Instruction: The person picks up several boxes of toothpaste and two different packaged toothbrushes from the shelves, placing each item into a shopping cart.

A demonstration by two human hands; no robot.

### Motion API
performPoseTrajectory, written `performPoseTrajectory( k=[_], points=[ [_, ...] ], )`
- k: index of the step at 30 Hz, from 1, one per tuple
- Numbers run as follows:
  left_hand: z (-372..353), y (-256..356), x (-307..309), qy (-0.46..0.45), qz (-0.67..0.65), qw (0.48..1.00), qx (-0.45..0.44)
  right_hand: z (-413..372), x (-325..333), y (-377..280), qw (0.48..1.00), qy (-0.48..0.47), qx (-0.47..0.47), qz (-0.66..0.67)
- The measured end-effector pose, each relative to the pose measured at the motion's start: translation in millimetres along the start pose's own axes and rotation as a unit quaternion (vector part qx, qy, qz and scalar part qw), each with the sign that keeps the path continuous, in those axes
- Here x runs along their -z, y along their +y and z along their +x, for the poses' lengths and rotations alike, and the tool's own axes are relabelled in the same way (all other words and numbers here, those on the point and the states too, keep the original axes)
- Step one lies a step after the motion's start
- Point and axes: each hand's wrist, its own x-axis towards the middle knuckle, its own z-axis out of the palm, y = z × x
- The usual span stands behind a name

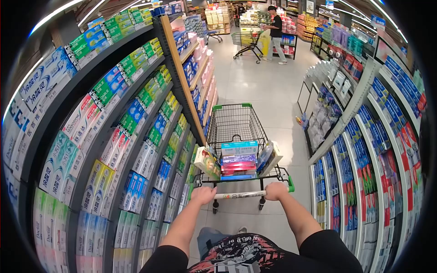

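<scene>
Both my hands grip the handle [239,195] of a shopping cart [236,119] in a store aisle. My left hand [203,195] is wrapped round the handle's left end, and my right hand [276,191] closes round the right end, beside a green corner piece. In the cart's near part lies a stack of boxes, a light blue box [239,148] on top and purple and pink ones below. A box with a green picture [208,164] leans at the left of the stack. On the right stands another package [270,158]. The cart's deeper wire basket stretches ahead.
Shelves of toothpaste boxes [101,177] line my left side closely. Toothbrush packs [359,154] fill the racks on my right, with a display stand [322,113] farther on. Ahead, a person in a black shirt [276,32] stands by another cart [246,42] on the tiled floor [255,86].
</scene>
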Motion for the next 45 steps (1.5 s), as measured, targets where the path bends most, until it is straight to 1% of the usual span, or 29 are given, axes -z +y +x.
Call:
performPoseTrajectory(
  k=[3, 5, 9, 14, 17, 20, 24, 27, 29, 31, 33, 34, 35, 36, 38, 39, 41, 43, 44, 45],
  points=[
    [2, 7, 12, -0.010, -0.007, 1.000, 0.015, 9, 7, 6, 1.000, -0.009, 0.001, -0.008],
    [11, 6, 12, 0.006, -0.030, 0.999, 0.015, 15, 9, 9, 1.000, -0.008, -0.001, -0.012],
    [23, 0, 7, 0.018, -0.030, 0.999, 0.003, 20, 13, 9, 1.000, 0.005, -0.004, -0.011],
    [29, -4, 17, -0.011, -0.005, 1.000, 0.000, 29, 10, 7, 1.000, 0.007, -0.010, -0.012],
    [34, -11, 17, -0.012, -0.015, 1.000, 0.012, 37, 5, 5, 1.000, 0.005, -0.007, -0.014],
    [42, -21, 9, -0.018, -0.003, 1.000, 0.003, 41, 0, 6, 1.000, 0.026, 0.000, -0.010],
    [37, -20, 18, -0.027, -0.009, 1.000, 0.001, 41, 4, 1, 1.000, 0.019, -0.001, 0.000],
    [41, -17, 19, -0.016, -0.015, 1.000, 0.013, 41, 4, 1, 1.000, 0.026, 0.001, 0.002],
    [42, -21, 13, 0.017, -0.001, 1.000, -0.008, 41, 5, 1, 1.000, 0.020, 0.019, -0.007],
    [36, -21, 10, 0.043, -0.004, 0.999, -0.021, 37, 8, -4, 0.999, 0.030, -0.005, -0.015],
    [26, -19, 8, 0.090, -0.045, 0.995, -0.025, 34, 6, -5, 0.999, 0.051, -0.015, 0.008],
    [15, -12, 14, 0.088, -0.059, 0.994, -0.013, 35, 2, -3, 0.998, 0.069, -0.006, 0.006],
    [10, -8, 22, 0.094, -0.068, 0.993, -0.008, 38, 1, -1, 0.998, 0.063, 0.009, -0.002],
    [10, -12, 17, 0.094, -0.074, 0.993, 0.006, 34, 1, 0, 0.998, 0.070, 0.008, 0.001],
    [17, -25, 7, 0.193, -0.132, 0.968, -0.090, 31, 0, -2, 0.997, 0.075, -0.003, 0.010],
    [16, -32, 16, 0.195, -0.133, 0.968, -0.085, 31, 1, -3, 0.997, 0.074, 0.003, 0.008],
    [11, -54, 56, 0.341, -0.036, 0.925, -0.165, 30, 0, -3, 0.998, 0.068, 0.001, 0.003],
    [-2, -79, 117, 0.424, 0.003, 0.897, -0.123, 31, -1, -1, 0.998, 0.068, -0.002, 0.002],
    [-9, -96, 148, 0.466, 0.035, 0.880, -0.084, 29, 1, -4, 0.998, 0.062, -0.007, -0.001],
    [-11, -119, 170, 0.505, 0.040, 0.861, -0.041, 28, 3, -4, 0.998, 0.056, -0.013, -0.003]
  ],
)
